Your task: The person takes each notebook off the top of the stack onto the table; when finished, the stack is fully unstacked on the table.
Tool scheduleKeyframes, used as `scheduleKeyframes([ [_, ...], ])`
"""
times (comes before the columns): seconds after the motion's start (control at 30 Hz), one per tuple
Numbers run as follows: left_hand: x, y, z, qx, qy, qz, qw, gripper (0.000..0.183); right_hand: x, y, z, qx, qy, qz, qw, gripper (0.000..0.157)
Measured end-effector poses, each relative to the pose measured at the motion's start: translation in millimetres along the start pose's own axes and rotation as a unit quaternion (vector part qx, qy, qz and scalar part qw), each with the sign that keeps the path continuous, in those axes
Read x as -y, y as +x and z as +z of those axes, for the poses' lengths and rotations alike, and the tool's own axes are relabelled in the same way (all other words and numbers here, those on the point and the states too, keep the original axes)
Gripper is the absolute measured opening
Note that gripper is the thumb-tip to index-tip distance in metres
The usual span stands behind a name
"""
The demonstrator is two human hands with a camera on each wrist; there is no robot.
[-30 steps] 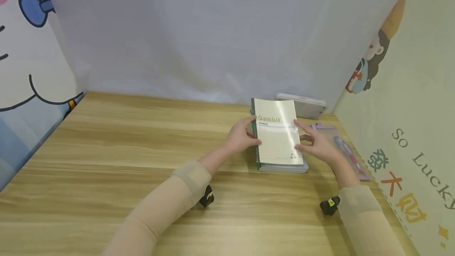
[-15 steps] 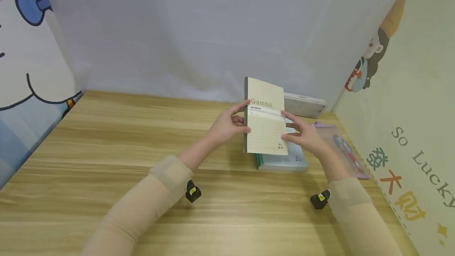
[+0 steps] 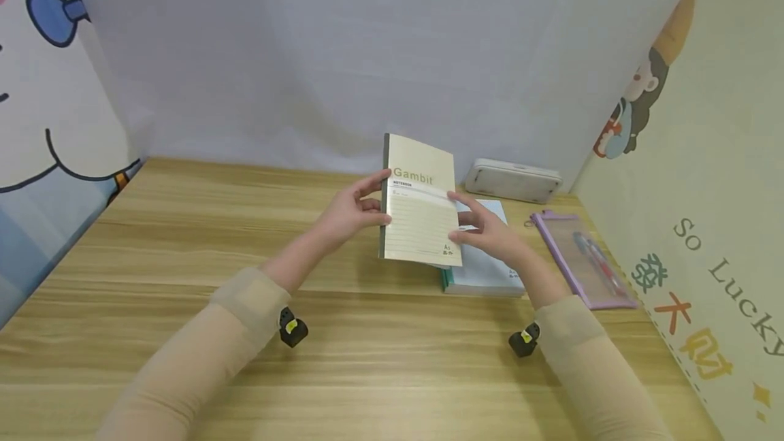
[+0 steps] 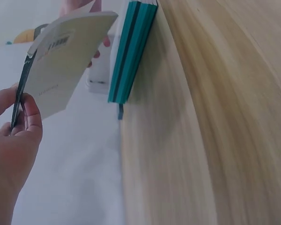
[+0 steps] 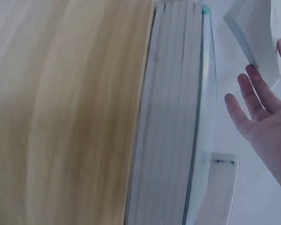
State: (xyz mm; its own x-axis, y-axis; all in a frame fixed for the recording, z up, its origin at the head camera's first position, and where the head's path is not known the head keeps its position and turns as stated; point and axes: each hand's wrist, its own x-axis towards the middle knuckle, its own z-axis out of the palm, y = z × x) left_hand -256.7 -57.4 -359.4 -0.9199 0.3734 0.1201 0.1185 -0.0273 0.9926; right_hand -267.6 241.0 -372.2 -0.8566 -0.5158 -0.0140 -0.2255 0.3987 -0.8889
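Note:
A cream "Gambit" notebook [image 3: 420, 223] with a dark spine is held up in the air, tilted, between both hands. My left hand [image 3: 350, 213] pinches its spine edge, thumb on the cover and fingers behind. At the opposite edge, my right hand [image 3: 488, 230] grips with thumb and index finger on the front. The right wrist view shows the other right fingers [image 5: 257, 93] spread behind the pages. Below and to the right lies a stack of notebooks [image 3: 486, 274] with a pale blue cover on top. Its teal spines [image 4: 131, 56] face the left wrist camera.
A white case [image 3: 514, 181] stands at the back against the pale curtain [image 3: 294, 53]. Right of the stack lies a purple-edged zip pouch [image 3: 566, 257] with pens inside. Wooden tabletop [image 3: 202, 243] extends to the left. A printed wall [image 3: 704, 155] borders the right side.
Both hands have lifted the cream notebook off the stack and carried it left. The pale blue cover beneath has come into view, and the pouch and white case are less covered.

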Motion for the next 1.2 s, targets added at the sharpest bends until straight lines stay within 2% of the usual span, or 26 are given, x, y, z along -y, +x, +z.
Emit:
scheduleKeyframes([
  [0.23,15.4,-5.2,-22.6,0.004,-0.005,-0.019,0.9998,0.080,19.8,1.7,19.5,0.025,-0.001,-0.001,1.000,0.076],
  [0.33,22.1,-6.6,-29.2,0.003,-0.018,-0.033,0.9993,0.081,12.1,9.1,22.8,0.025,-0.027,-0.008,0.999,0.075],
  [0.5,34.2,-8.8,-36.7,0.000,0.002,-0.072,0.9974,0.081,-2.0,20.2,25.8,0.002,-0.103,0.002,0.995,0.073],
  [0.6,42.5,-9.7,-39.5,0.008,0.032,-0.090,0.9954,0.083,-7.3,25.8,29.0,0.009,-0.160,0.000,0.987,0.070],
  [0.77,56.5,-8.5,-41.7,0.026,0.083,-0.109,0.9902,0.085,-14.2,34.6,34.9,0.014,-0.250,-0.020,0.968,0.063],
  [0.87,62.5,-6.5,-41.6,0.033,0.115,-0.124,0.9850,0.085,-14.9,36.5,39.8,0.008,-0.299,-0.008,0.954,0.061],
  [1.0,66.1,-4.6,-41.3,0.054,0.208,-0.120,0.9691,0.082,-12.4,34.5,46.3,0.007,-0.359,0.026,0.933,0.061],
  [1.07,66.8,-4.1,-41.5,0.067,0.271,-0.104,0.9547,0.081,-10.5,32.5,48.6,0.008,-0.373,0.035,0.927,0.060],
  [1.17,65.7,-4.5,-41.9,0.083,0.349,-0.080,0.9302,0.081,-8.6,29.4,50.3,0.012,-0.376,0.038,0.926,0.058],
  [1.2,65.3,-4.6,-42.2,0.087,0.372,-0.072,0.9215,0.081,-8.5,28.4,50.8,0.013,-0.384,0.033,0.923,0.058],
])
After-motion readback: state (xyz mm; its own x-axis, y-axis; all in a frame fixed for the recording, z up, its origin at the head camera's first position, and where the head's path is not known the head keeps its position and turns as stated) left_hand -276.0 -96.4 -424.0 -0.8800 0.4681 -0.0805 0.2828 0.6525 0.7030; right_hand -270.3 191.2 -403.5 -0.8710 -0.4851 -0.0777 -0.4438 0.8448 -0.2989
